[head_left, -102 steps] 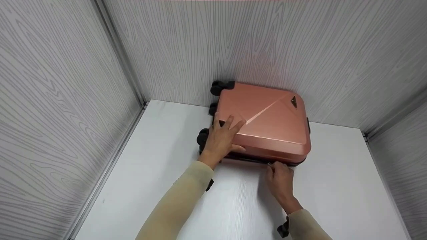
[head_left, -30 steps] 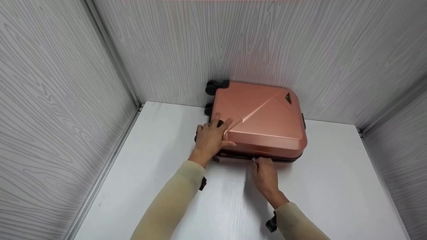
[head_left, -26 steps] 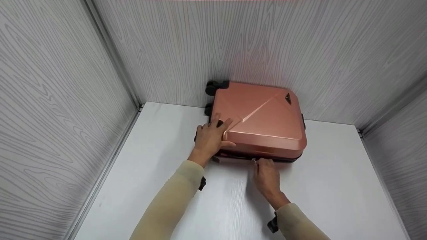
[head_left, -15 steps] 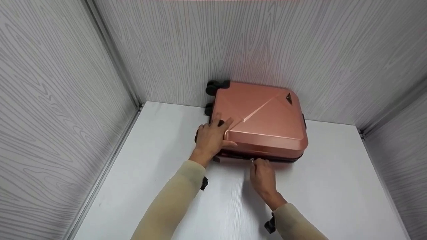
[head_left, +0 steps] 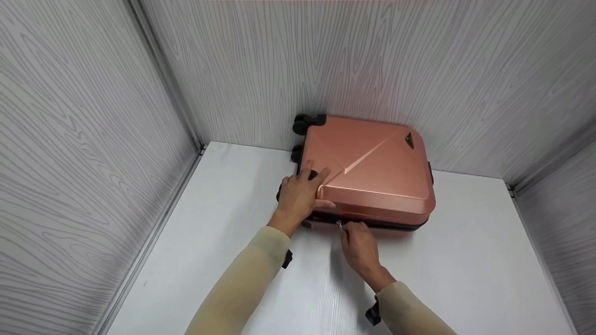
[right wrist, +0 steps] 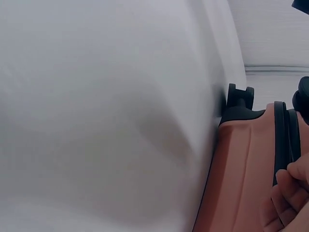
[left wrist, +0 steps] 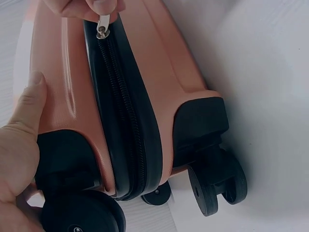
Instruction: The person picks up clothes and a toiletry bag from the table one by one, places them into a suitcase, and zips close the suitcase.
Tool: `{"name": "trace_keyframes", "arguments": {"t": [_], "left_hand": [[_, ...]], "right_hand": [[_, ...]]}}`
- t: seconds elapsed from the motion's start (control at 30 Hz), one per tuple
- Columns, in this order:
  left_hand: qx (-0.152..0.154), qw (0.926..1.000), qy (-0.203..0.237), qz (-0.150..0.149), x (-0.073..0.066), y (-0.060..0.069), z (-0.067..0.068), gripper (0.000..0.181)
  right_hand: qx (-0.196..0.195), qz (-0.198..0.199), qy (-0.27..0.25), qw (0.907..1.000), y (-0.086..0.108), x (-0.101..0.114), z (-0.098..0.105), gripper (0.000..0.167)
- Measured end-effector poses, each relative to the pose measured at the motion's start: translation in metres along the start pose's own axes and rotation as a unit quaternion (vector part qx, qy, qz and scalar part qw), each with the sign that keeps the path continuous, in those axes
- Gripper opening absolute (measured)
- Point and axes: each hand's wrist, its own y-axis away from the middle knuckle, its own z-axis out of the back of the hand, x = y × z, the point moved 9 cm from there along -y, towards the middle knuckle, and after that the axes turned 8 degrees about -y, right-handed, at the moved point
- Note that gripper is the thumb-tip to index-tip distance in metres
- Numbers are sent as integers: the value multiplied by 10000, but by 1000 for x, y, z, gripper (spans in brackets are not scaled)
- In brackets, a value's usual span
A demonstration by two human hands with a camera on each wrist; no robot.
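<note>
white bench (head_left: 465,260), salmon hard-shell suitcase (head_left: 372,158) lying flat on it, black zipper (left wrist: 117,87) along the near side! left hand (head_left: 298,197), grip spread over the near corner; right hand (head_left: 361,246), grip pinching the metal pull (left wrist: 103,24)! the zipper could jam on a crooked tug; the suitcase could skid if the left hand slips. and compared with seconds ago, the metal pull's nearer the left hand!

smooth plastic-looking suitcase (head_left: 382,179) (satin sheen), shiny metal zipper pull (left wrist: 104,22), matt plastic wheels (left wrist: 79,210)
</note>
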Motion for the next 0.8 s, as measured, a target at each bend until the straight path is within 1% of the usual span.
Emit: {"name": "trace_keyframes", "arguments": {"t": [0.1, 0.23, 0.5, 0.67, 0.8], "left_hand": [[-36, 10000, -39, -25, 0, 1, 0, 100], [-78, 10000, -22, -40, -1, 1, 0, 100], [66, 10000, 50, -19, 0, 1, -3, 100], [179, 9997, 158, -10, 1, 1, -4, 99], [205, 9996, 196, 9, 2, 1, -4, 99]], "right_hand": [[-65, -12, 40, 10000, 1, -2, 2, 6], [-58, 25, 68, 10000, 1, -3, 1, 7], [-31, 24, 24, 10000, 1, -3, 2, 5], [-20, 207, 44, 9998, 1, 4, 0, 6], [-54, 302, 69, 9995, 0, 9, -4, 7]]}}
